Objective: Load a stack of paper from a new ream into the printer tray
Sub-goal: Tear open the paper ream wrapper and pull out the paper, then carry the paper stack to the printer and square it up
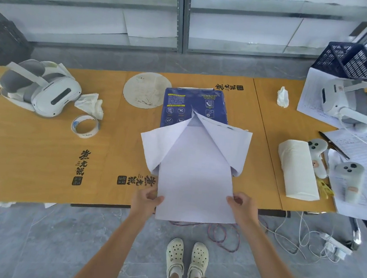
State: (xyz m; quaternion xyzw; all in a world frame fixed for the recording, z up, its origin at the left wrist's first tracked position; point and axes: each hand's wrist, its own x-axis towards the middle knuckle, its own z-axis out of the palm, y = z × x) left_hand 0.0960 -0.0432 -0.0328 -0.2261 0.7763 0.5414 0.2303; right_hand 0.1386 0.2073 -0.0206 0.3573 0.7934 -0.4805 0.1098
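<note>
A blue ream wrapper [182, 106] lies on the orange table [37, 155], its white inner flaps [151, 148] folded open toward me. A stack of white paper [196, 175] sticks out of the open end and overhangs the table's near edge. My left hand [146, 200] grips the stack's near left edge. My right hand [242, 206] grips its near right edge. No printer or tray is in view.
A white headset [42, 91], crumpled tissue [92, 104] and a tape roll [85, 126] lie to the left. To the right are a paper towel roll [298, 169], two controllers [348, 180], a second headset [344, 101], printed sheets and a blue basket [349, 60]. Cables run across the floor.
</note>
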